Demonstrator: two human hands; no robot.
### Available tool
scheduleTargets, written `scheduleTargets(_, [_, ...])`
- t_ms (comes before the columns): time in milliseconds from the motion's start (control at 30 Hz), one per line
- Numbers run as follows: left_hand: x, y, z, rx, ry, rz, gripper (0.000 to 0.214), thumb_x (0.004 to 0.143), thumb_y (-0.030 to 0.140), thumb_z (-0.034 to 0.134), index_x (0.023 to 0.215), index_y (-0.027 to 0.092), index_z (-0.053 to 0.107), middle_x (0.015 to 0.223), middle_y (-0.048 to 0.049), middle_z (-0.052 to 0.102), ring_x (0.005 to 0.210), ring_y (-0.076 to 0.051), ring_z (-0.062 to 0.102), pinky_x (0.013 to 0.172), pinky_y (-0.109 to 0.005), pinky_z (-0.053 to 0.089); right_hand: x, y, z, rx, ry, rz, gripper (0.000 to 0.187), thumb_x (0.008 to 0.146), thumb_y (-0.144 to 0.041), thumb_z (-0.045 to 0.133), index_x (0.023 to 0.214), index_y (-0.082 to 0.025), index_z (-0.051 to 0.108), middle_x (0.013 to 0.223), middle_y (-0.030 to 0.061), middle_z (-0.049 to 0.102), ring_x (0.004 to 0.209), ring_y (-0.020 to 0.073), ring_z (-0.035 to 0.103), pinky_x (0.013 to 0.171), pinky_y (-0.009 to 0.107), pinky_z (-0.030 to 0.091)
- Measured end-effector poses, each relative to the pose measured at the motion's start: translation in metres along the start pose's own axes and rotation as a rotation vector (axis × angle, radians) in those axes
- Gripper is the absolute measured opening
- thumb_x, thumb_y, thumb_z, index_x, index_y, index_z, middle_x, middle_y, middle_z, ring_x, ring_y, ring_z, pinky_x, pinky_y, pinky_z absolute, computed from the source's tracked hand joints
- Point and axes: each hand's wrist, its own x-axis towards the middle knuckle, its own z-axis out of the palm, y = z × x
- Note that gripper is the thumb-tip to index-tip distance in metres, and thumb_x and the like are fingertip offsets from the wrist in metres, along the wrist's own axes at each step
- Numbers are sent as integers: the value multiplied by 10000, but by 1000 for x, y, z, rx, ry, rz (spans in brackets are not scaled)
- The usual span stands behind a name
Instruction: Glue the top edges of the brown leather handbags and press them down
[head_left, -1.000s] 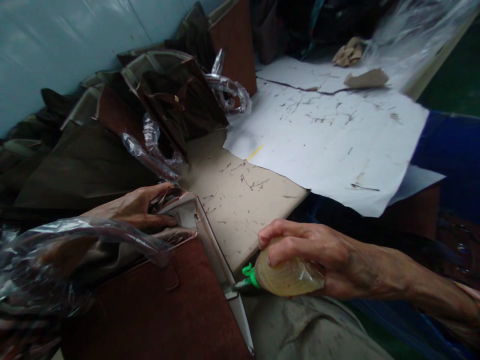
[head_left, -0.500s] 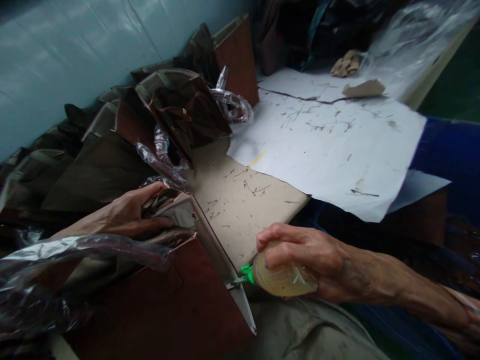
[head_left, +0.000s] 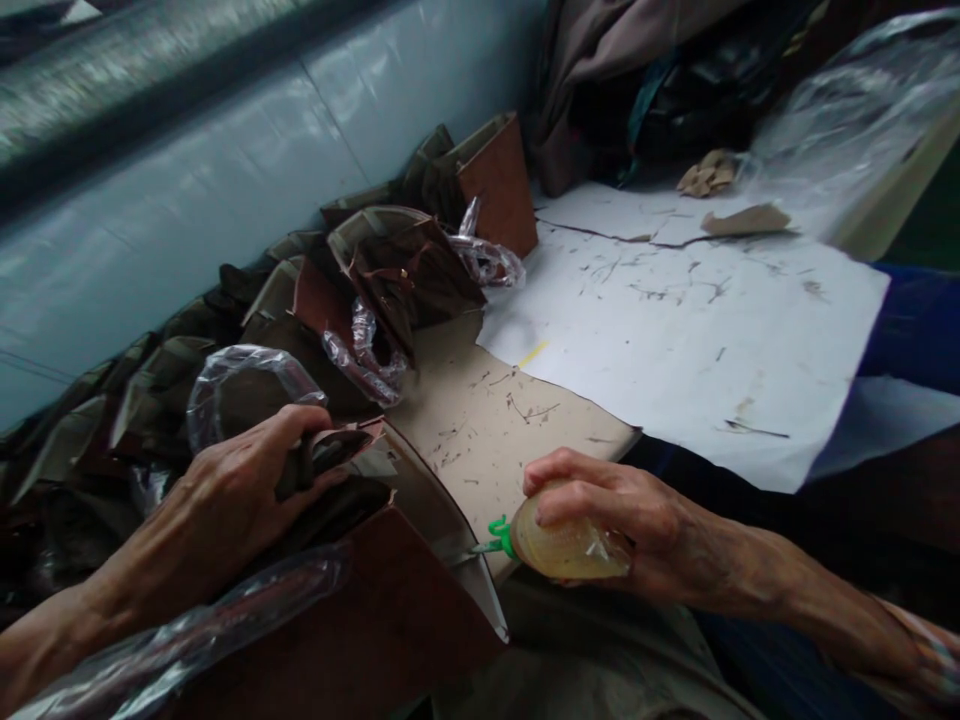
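A brown bag (head_left: 360,610) with a plastic-wrapped handle (head_left: 217,630) lies tilted in front of me. My left hand (head_left: 255,480) grips the folded dark fabric at the bag's upper edge, thumb and fingers closed round it. In my right hand (head_left: 622,510) is a soft squeeze bottle (head_left: 566,535) of yellowish liquid with a green cap. The bottle's thin nozzle points left, at the pale inner edge (head_left: 487,590) of the bag's open side. Whether the tip touches the edge, I cannot tell.
Several similar bags (head_left: 405,265) with wrapped handles line the wall (head_left: 420,80). On the beige table (head_left: 480,430) and the white paper sheet (head_left: 690,330) lie dark thread scraps. Crumpled brown paper (head_left: 705,175) and clear plastic (head_left: 862,110) are at the back right.
The view has tilted up, so more of the wall shows. My left hand keeps hold of the bag's fabric. The bottle's nozzle stays near the bag's edge.
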Motion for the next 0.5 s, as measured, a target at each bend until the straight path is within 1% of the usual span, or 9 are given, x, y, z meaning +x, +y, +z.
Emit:
scheduleTargets(33, [-7,1,4,24,46,42,347,955,504,517,1177,238,515,1056,-89,747,898,-293,745,770,-400,580,-2,1,0,5,3,6,248,966,-233,740,1175,-180,618,1173,126,656,1070,186,677,880,291,577])
scheduleTargets(133, [-25,5,14,87,111,139,281,1019,381,475,1277,272,456,1177,-87,694,1057,-292,706,876,-409,568,-9,2,-2,13,31,32,306,928,-241,793,1176,-185,624,1182,120,666,1106,187,681,912,282,568])
scheduleTargets(267, [-42,17,19,112,164,158,260,1044,285,420,1303,304,410,1126,-70,610,1049,-274,647,909,-405,539,-14,3,-3,-3,55,75,324,910,-272,816,1168,-209,630,1215,114,680,1144,198,691,938,295,571])
scheduleTargets(333, [-49,24,17,124,166,156,353,1029,252,430,1361,358,373,1113,-61,601,1034,-287,637,909,-433,539,-14,5,-1,-10,50,90,325,909,-279,817,1165,-207,631,1223,117,684,1149,201,694,941,301,572])
scheduleTargets(433, [-60,29,13,131,184,132,588,985,246,461,1503,471,297,1154,-72,618,1063,-337,642,902,-517,558,-13,10,2,-10,49,83,347,890,-281,837,1159,-199,633,1213,121,688,1154,209,693,949,312,572])
scheduleTargets(500, [-68,30,9,132,144,153,774,930,253,522,1582,527,207,1200,-77,647,1084,-373,656,877,-567,581,-12,14,4,-5,44,71,370,874,-282,853,1159,-196,634,1215,125,682,1146,214,693,943,320,575])
